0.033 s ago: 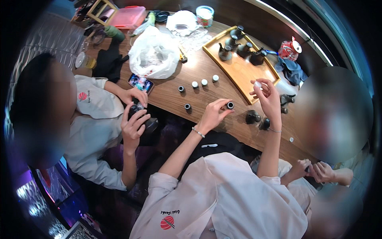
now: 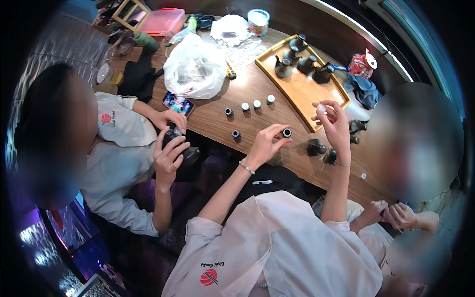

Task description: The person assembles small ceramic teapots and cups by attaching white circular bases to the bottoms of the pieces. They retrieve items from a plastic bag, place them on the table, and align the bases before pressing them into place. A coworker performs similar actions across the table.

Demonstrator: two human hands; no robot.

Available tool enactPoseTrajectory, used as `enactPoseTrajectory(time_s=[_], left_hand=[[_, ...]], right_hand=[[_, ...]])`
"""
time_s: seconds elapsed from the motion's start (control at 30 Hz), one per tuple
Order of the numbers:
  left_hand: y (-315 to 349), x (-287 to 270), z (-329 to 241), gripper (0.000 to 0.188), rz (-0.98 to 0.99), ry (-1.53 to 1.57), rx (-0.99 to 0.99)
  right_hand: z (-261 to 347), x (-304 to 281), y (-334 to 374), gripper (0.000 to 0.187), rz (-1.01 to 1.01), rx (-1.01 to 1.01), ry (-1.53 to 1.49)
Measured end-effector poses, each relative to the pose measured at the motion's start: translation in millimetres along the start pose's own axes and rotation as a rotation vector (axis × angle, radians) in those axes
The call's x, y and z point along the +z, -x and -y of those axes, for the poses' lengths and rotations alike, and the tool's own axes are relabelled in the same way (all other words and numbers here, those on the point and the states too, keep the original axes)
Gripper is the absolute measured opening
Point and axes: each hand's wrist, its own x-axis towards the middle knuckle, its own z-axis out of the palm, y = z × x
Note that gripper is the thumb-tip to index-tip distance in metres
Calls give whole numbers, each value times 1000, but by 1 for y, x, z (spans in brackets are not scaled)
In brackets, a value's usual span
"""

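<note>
Between the fingertips of my left hand (image 2: 265, 142) is a small black cap (image 2: 287, 132), its round opening facing up with a pale ring inside. My right hand (image 2: 336, 129) is raised beside the wooden tray and pinches a small whitish translucent piece (image 2: 321, 108). Left of my hands, a black cap (image 2: 228, 112) and another black cap (image 2: 236, 133) rest on the table, near three white caps (image 2: 257, 104) in a row. Several dark bottles (image 2: 315, 147) stand close to my right wrist.
The wooden tray (image 2: 282, 79) carries several dark spouted bottles (image 2: 323, 74). A white plastic bag (image 2: 194, 69) and a phone (image 2: 178, 103) lie at the left. One person on the left holds a dark bottle (image 2: 189, 155); another's hands (image 2: 391, 214) work at the right. A red can (image 2: 360, 66) stands beyond the tray.
The whole view has shifted slightly. Both my hands keep the same grips, and nothing else has visibly moved.
</note>
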Motion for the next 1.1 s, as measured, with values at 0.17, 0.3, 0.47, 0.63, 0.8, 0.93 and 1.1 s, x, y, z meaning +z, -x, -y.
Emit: enactPoseTrajectory(time_s=[0.17,0.3,0.47,0.63,0.8,0.93,1.1], left_hand=[[5,-25,-35,38,-64,13,-23],[14,-30,-42,35,-135,21,-105],[29,-45,-34,36,-83,52,-216],[33,-34,-56,36,8,33,-153],[29,-18,-60,39,56,127,-165],[21,-9,-66,39,66,189,-166],[14,-8,-65,38,61,171,-106]], right_hand=[[8,7,3,25,3,-59,111],[-18,19,-2,41,-52,-238,121],[25,13,25,33,-80,-268,205],[23,-2,55,30,-135,-181,167],[3,-20,63,32,-161,-164,296],[-4,-29,61,34,-152,-158,372],[0,-28,60,34,-177,-178,394]])
